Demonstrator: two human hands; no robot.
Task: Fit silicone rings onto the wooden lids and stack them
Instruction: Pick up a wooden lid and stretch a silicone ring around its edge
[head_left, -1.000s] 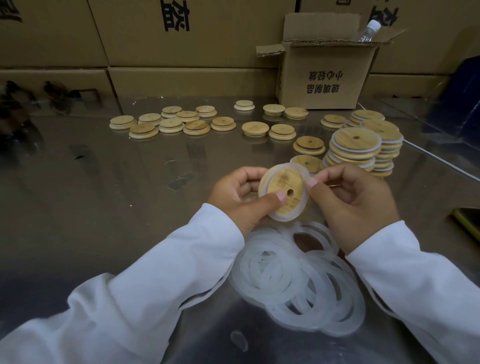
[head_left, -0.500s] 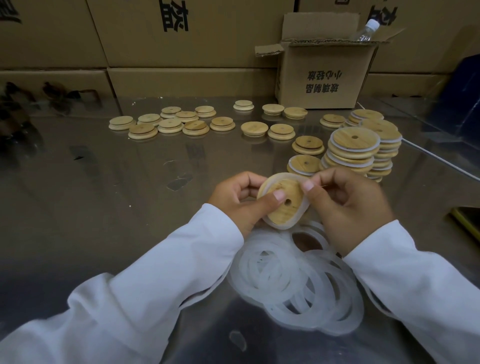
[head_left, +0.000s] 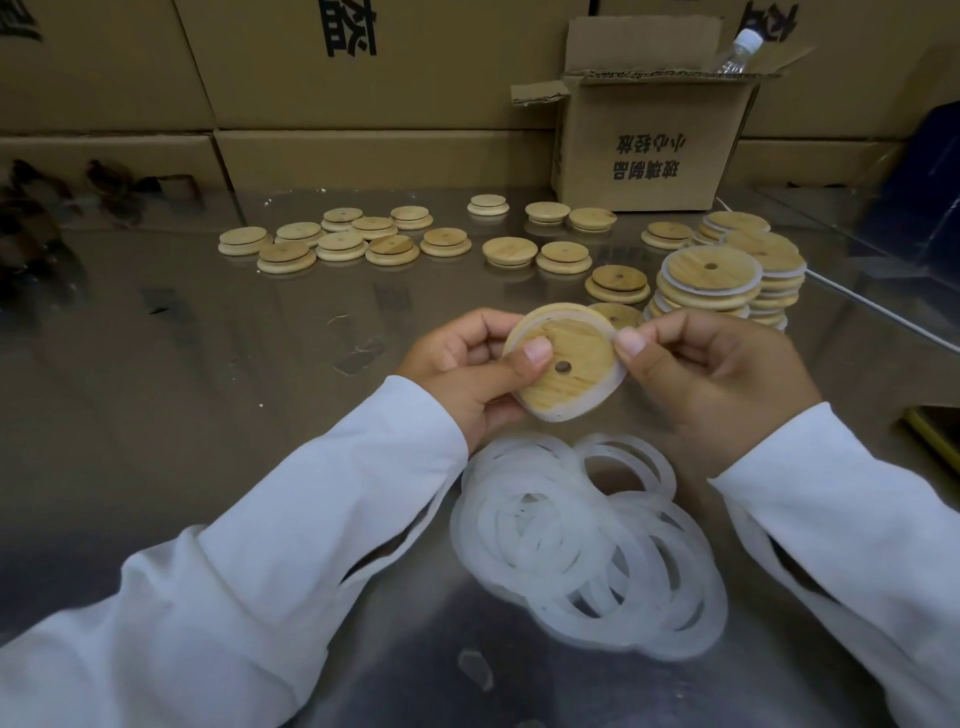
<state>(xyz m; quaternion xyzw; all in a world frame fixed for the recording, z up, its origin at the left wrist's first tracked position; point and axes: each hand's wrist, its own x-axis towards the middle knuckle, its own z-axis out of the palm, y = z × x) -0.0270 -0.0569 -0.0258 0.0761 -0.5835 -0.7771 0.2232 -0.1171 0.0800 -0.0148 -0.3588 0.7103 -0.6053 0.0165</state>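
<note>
Above the table I hold a round wooden lid (head_left: 571, 376) with a small hole, a white silicone ring (head_left: 582, 411) around its rim. My left hand (head_left: 467, 369) grips the lid's left side, thumb pressed on its face. My right hand (head_left: 711, 379) pinches the ring at the lid's upper right edge. A heap of loose silicone rings (head_left: 587, 545) lies on the table just below my hands. To the right stand stacks of ringed lids (head_left: 711, 286). Several bare wooden lids (head_left: 340, 244) are spread across the far side of the table.
An open cardboard box (head_left: 654, 150) with a plastic bottle (head_left: 737, 49) sticking out stands at the back right. Large cartons (head_left: 363, 78) wall off the back. The table (head_left: 182, 389) is shiny metal. A yellow item (head_left: 935, 441) lies at the right edge.
The lid has tilted flatter and turned in my hands, and the ring now sits closer around its rim. My right thumb has shifted to the upper right edge.
</note>
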